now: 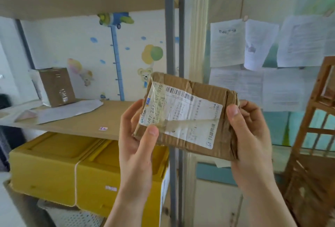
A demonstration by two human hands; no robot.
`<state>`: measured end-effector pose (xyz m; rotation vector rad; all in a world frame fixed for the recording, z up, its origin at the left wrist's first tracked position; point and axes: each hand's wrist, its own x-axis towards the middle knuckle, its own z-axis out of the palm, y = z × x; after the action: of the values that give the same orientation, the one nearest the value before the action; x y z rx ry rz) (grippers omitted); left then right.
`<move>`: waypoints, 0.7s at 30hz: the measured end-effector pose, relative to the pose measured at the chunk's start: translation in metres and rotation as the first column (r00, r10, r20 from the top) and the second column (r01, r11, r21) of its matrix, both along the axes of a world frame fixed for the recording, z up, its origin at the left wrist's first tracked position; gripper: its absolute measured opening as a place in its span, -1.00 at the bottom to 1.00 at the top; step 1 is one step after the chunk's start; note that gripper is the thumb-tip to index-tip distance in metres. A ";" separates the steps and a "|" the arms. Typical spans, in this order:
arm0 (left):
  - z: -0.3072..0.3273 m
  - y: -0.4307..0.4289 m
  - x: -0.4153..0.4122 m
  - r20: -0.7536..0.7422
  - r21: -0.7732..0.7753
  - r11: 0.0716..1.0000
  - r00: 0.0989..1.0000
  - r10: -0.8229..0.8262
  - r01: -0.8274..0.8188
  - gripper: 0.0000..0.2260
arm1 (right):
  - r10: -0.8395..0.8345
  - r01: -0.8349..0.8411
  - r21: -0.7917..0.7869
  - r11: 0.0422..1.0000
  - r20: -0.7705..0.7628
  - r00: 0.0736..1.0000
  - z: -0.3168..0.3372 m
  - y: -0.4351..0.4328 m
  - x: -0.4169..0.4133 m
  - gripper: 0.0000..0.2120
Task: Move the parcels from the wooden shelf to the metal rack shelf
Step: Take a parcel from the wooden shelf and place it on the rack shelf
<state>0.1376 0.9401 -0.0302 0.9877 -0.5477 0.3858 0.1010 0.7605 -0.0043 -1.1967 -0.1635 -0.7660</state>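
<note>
Beside rack [170,49], parcel [186,116] between hands [195,136]

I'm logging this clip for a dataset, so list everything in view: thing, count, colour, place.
Held parcel: 1, brown cardboard with white label, centre, between both hands.
Upright parcel: 1, brown, back left of the rack shelf.
Flat mailer: 1, white, lying on the rack shelf beside the upright parcel.
Metal rack shelf: 1, grey posts, cardboard-lined board, left.
Yellow box: 1, yellow, tied with string, on the shelf below.
Wooden shelf: 1, brown, right edge.
Paper sheets: several, white, on the wall at right.
Left hand: 1, grip on parcel's left end.
Right hand: 1, grip on parcel's right end.
</note>
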 end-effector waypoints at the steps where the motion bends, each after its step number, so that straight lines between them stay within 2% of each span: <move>1: 0.001 0.015 0.006 -0.012 -0.025 1.000 1.000 0.013 -0.013 -0.46 | -0.010 0.010 -0.012 1.000 0.006 1.000 -0.002 0.015 0.008 -0.35; 4: 0.006 0.048 0.023 -0.080 -0.129 0.989 0.995 0.064 -0.074 -0.17 | 0.003 -0.002 -0.159 0.987 0.011 1.000 -0.008 0.051 0.027 -0.42; 6: 0.009 0.070 0.037 -0.146 -0.222 0.969 0.986 0.082 -0.113 -0.16 | 0.094 -0.094 -0.218 0.971 -0.012 0.996 -0.012 0.072 0.040 -0.48; 8: 0.009 0.085 0.047 -0.171 -0.259 0.960 0.983 0.065 -0.108 -0.21 | 0.163 -0.169 -0.183 0.969 -0.045 0.986 -0.018 0.089 0.051 -0.52; 11: 0.007 0.098 0.055 -0.149 -0.220 0.975 0.989 0.001 -0.034 -0.21 | 0.240 -0.245 -0.069 0.967 -0.071 0.968 -0.027 0.105 0.062 -0.44; 13: 0.007 0.107 0.057 -0.135 -0.180 0.984 0.991 -0.007 -0.018 -0.24 | 0.262 -0.264 -0.034 0.964 -0.051 0.964 -0.027 0.110 0.067 -0.29; 15: 0.005 0.115 0.060 -0.128 -0.133 0.988 0.990 0.067 -0.084 -0.27 | 0.248 -0.248 -0.011 0.969 -0.027 0.968 -0.022 0.113 0.071 -0.17; 18: 0.004 0.124 0.062 -0.107 -0.084 0.977 0.977 0.185 -0.195 -0.27 | 0.236 -0.237 0.024 0.971 0.016 0.972 -0.011 0.111 0.077 -0.13; 19: 0.004 0.126 0.061 -0.104 -0.047 0.967 0.964 0.244 -0.250 -0.35 | 0.256 -0.256 0.007 0.967 0.029 0.966 -0.009 0.112 0.078 -0.12; 21: 0.003 0.131 0.063 -0.101 0.076 0.921 0.916 0.389 -0.383 -0.58 | 0.310 -0.307 -0.137 0.942 0.000 0.951 -0.007 0.116 0.082 -0.12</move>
<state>0.2009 1.0715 -0.0270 1.1668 -0.2557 0.6650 0.1828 0.8769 -0.0111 -1.2537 -0.4173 -0.4977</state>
